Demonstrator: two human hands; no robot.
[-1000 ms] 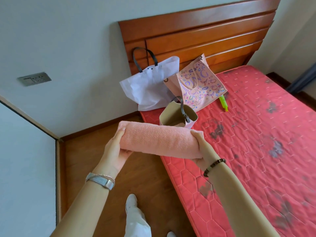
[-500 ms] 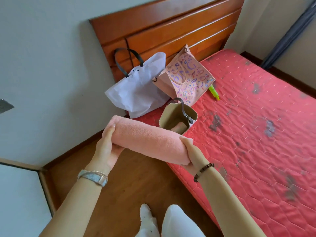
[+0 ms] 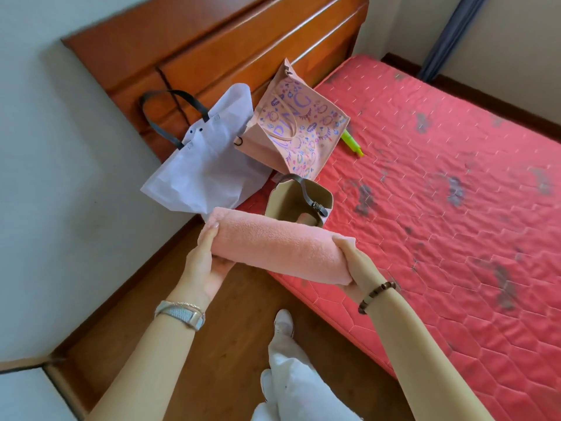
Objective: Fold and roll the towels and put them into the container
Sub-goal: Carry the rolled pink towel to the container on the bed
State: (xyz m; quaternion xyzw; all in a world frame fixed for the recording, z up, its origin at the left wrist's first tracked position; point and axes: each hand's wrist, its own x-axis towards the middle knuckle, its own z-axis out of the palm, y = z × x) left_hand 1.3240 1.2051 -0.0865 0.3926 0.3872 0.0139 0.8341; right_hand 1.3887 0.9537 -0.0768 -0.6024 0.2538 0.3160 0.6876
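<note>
A rolled pink towel (image 3: 279,247) is held level in the air over the edge of the red mattress (image 3: 440,238). My left hand (image 3: 203,265) grips its left end and my right hand (image 3: 355,265) cups its right end. Just behind the roll stands an open beige bucket-shaped container (image 3: 318,196) with a dark strap, on the mattress corner. Something pinkish shows inside it; the towel hides the container's lower part.
A white bag with black handles (image 3: 200,174) and a pink patterned paper bag (image 3: 297,132) lean against the wooden headboard (image 3: 212,47). A yellow-green marker (image 3: 352,142) lies on the mattress. Wooden floor, my legs and shoes (image 3: 285,360) are below; a wall is at left.
The view has swung and moved closer to the bed corner. The rolled towel stays held between both hands, now nearer the beige container.
</note>
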